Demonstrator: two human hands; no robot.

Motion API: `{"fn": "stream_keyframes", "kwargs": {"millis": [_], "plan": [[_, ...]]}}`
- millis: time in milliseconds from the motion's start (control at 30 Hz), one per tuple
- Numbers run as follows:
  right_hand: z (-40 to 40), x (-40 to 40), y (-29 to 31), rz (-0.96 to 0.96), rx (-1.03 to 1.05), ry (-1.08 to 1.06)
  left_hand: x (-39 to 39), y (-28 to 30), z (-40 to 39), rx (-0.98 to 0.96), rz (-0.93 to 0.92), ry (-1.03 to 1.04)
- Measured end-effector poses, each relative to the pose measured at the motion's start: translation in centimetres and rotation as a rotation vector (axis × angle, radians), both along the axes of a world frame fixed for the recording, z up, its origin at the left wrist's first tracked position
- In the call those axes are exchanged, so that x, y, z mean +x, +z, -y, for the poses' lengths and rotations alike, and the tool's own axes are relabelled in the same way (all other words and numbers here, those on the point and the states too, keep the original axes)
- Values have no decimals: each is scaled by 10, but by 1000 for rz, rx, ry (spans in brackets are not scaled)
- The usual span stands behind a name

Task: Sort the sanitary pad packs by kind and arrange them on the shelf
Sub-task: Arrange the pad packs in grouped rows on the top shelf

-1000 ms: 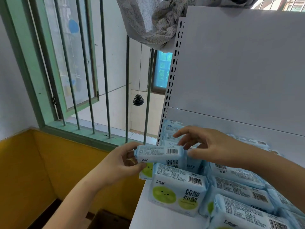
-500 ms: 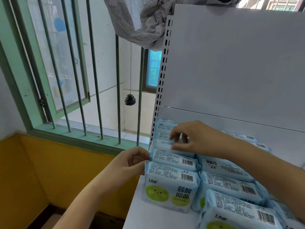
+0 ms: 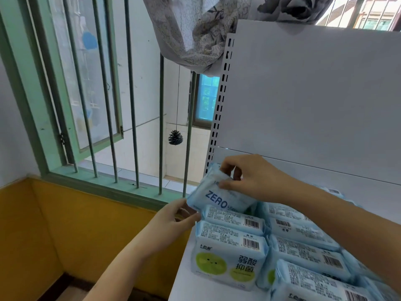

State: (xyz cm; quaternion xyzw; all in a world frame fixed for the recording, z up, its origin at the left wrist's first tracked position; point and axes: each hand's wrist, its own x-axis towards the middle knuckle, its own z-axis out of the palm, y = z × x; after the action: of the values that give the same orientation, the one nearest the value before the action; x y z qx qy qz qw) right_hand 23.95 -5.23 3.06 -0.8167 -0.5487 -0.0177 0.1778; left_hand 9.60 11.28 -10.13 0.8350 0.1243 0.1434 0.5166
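A light-blue pad pack printed "ZERO" point(image 3: 219, 197) is tilted up above the back left of the white shelf point(image 3: 184, 285). My right hand point(image 3: 249, 178) pinches its top edge, and my left hand point(image 3: 173, 218) holds its lower left corner. Below it stand rows of pale-blue packs with barcodes on top; the front left one point(image 3: 227, 255) shows green round faces and Chinese characters. More such packs point(image 3: 303, 250) fill the shelf to the right, partly hidden by my right forearm.
The shelf's white back panel point(image 3: 314, 94) and its perforated upright point(image 3: 219, 109) rise behind the packs. Left of the shelf are a barred green window point(image 3: 104, 105), a hanging pine cone point(image 3: 175, 137) and a yellow lower wall point(image 3: 65, 224). Patterned cloth point(image 3: 195, 29) hangs overhead.
My right hand has pulled a "ZERO" pack up out of the back row. My left hand has let go of the pack it set in the left column and now holds the lifted pack's corner.
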Motion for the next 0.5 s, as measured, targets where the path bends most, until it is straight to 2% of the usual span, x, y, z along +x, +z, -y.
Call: {"fn": "stream_keyframes", "kwargs": {"millis": [167,267,367,500], "plan": [[-2,1,-3,-438,274,-70,3,24,-1,-212,91,-48],[0,0,-6,-586,326,-120,7,29,7,-311,118,-97],[4,1,-4,-541,304,-135,8,31,8,-323,158,-102],[16,4,5,-251,138,-123,5,38,-8,-92,229,-49]]}}
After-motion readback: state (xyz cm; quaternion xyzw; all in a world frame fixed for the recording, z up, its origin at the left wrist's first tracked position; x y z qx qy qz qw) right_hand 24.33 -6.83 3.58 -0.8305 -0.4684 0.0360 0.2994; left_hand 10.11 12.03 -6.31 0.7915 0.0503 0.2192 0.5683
